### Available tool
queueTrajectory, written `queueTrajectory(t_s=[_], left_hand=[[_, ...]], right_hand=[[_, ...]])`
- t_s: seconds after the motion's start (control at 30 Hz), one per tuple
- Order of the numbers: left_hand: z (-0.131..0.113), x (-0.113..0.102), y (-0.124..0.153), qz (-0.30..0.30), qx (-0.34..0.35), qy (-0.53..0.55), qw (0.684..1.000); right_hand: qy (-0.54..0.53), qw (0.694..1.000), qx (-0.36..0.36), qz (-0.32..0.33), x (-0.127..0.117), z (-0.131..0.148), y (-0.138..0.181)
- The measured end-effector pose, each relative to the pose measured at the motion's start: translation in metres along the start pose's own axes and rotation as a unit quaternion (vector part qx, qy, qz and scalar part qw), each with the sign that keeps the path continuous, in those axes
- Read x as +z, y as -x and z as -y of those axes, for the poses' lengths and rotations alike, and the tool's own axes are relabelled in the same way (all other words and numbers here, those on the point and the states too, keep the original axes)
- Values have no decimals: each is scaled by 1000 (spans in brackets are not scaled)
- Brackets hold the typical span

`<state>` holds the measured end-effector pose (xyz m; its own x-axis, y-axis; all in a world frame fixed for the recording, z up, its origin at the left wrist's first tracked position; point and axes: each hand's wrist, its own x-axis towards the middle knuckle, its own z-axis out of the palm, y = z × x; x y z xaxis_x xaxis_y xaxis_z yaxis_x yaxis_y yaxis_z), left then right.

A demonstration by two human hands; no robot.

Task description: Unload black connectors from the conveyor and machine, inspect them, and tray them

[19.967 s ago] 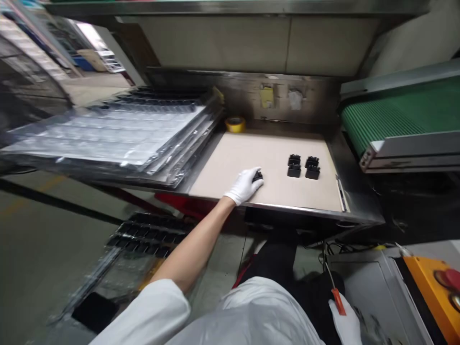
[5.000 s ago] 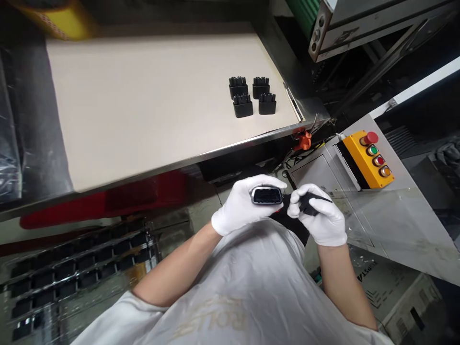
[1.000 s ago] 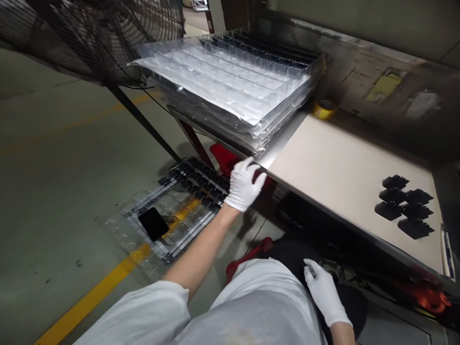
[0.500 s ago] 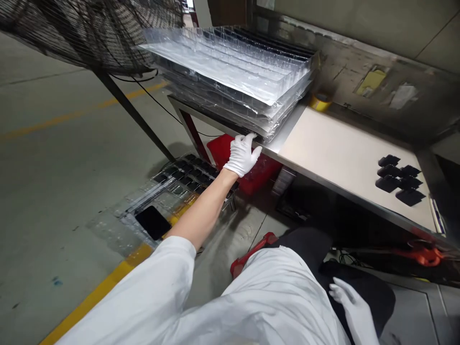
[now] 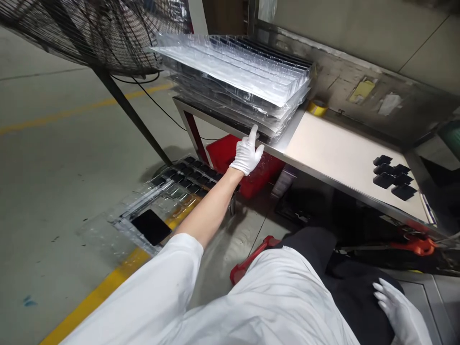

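- Grey factory floor (image 5: 53, 191) with a steel table (image 5: 323, 175) standing on it.
- Stack of clear plastic trays (image 5: 230, 72) lies flat on the table, long side along the table's edge.
- Left hand (image 5: 247, 155) is nearer, open, one finger up, just below the stack.
- Right hand (image 5: 398, 311) is farther away, fingers spread, holding nothing.
- Clear floor tray (image 5: 122, 223) holds black parts (image 5: 187, 175).

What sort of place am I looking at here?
Probably a factory floor: stacked clear plastic trays, a steel-edged beige workbench, a grey floor with yellow lane lines, and a white-gloved left hand.
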<state>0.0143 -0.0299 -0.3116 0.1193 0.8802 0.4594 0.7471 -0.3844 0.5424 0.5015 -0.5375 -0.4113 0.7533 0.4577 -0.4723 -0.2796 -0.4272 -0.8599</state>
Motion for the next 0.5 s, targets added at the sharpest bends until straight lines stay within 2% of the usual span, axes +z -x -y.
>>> queueTrajectory(t_s=[0.17,0.33,0.5], left_hand=[[-9,-16,-13,34,7,-74,997],[-22,-30,-12,-21,15,-128,991],[-19,-32,-11,-74,62,-120,988]], right_hand=[[7,1000,7,-7,1,-1,9],[24,999,0,-30,2,-5,14],[51,998,-27,-36,3,-9,13]])
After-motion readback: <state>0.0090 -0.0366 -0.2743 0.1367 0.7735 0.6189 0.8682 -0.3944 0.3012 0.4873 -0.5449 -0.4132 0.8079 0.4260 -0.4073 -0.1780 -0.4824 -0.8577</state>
